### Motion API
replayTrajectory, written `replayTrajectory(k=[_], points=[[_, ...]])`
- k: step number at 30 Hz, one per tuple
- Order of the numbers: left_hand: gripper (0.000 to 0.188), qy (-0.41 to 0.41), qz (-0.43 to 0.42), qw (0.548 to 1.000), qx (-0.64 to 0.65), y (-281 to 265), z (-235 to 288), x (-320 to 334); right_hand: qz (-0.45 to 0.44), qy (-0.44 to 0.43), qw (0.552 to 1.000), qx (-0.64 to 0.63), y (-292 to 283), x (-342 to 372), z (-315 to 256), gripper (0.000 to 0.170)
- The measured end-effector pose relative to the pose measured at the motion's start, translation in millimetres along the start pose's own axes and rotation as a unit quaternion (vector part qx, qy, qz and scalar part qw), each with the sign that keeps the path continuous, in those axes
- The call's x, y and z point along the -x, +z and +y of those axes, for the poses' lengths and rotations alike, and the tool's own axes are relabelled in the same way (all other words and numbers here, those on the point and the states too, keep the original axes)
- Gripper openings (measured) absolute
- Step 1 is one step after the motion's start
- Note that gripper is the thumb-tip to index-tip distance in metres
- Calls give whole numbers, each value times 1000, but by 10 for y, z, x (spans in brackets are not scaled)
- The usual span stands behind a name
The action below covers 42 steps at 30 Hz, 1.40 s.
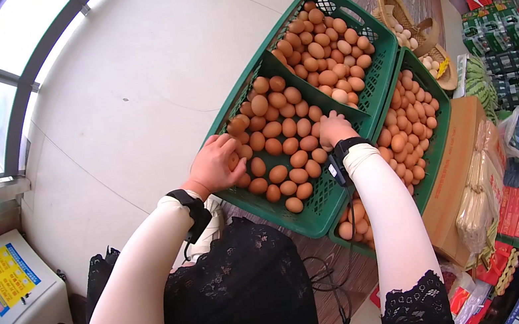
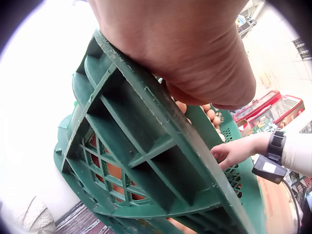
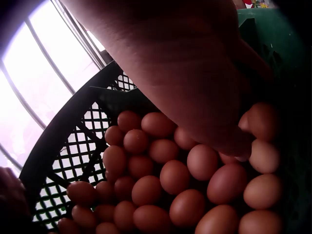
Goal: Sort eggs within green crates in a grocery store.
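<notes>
Brown eggs (image 1: 271, 130) lie loose in the near half of a green plastic crate (image 1: 268, 218). At the crate's left side, my left hand (image 1: 214, 163) curls over the rim and holds a brown egg between thumb and fingers. Its fingertips are hidden in the left wrist view, where the palm hangs over the ribbed outer wall. My right hand (image 1: 337, 129) reaches down beside the divider (image 1: 302, 88), thumb and fingers curled about an egg (image 3: 263, 122) by the right wall. Dark wrist straps sit on both arms.
More eggs (image 1: 323, 52) fill the crate's far half. A second green crate (image 1: 438, 125) of eggs stands to the right, with wicker baskets (image 1: 394, 8) behind. Farther right are a cardboard box (image 1: 457, 179) and stacked goods. A white appliance (image 1: 20, 291) stands at left; a cable hangs below.
</notes>
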<state>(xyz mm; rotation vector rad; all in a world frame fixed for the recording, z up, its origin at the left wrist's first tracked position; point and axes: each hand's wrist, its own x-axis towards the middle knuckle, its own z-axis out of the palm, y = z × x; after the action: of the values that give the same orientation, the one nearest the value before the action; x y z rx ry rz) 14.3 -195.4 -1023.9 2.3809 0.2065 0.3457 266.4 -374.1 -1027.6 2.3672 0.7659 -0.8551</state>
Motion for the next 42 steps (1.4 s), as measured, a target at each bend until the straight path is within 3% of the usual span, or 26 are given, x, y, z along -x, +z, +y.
replayTrajectory(k=[3,5,9,11,13,14,15,16,17,19,21,23,26,28,35,40,42], points=[[21,10,27,999,23,30,-35,7,18,33,999,5,397,-355,91,53],[20,-1,25,999,26,22,-37,21,92,13,995,39,661,-494,183,50],[20,7,29,999,32,8,-72,-20,73,1,996,58,509,-502,172,49],[19,4,21,999,38,32,-61,27,130,-1,981,-144,351,-526,80,51],[19,0,17,999,41,39,-74,14,133,-43,945,-296,115,-532,-101,46],[19,1,17,999,42,38,-69,10,202,-90,909,-352,97,-572,-221,41],[19,-4,17,999,39,23,-53,6,238,-109,879,-399,136,-673,-342,43],[19,-8,17,999,36,12,-41,4,221,-78,867,-439,75,-661,-492,55],[19,-6,17,999,35,11,-38,3,224,-46,866,-445,24,-635,-638,68],[20,-7,23,999,37,19,-42,0,207,-18,884,-420,-13,-653,-846,72],[20,-2,29,999,41,39,-58,-1,213,7,886,-411,-14,-669,-864,71],[20,2,37,998,48,57,-65,-2,232,-44,893,-383,33,-700,-811,72],[19,1,35,998,54,41,-48,16,217,-9,920,-326,-132,-505,-844,74],[25,-24,-2,999,41,12,-46,8,214,-2,934,-287,-157,-515,-827,73],[19,3,40,998,54,39,-53,-11,232,-23,934,-271,-36,-582,-840,65],[19,3,45,997,61,36,-44,-11,296,1,906,-301,137,-639,-884,61],[19,3,43,998,55,36,-58,-6,272,-19,906,-323,149,-615,-814,60]])
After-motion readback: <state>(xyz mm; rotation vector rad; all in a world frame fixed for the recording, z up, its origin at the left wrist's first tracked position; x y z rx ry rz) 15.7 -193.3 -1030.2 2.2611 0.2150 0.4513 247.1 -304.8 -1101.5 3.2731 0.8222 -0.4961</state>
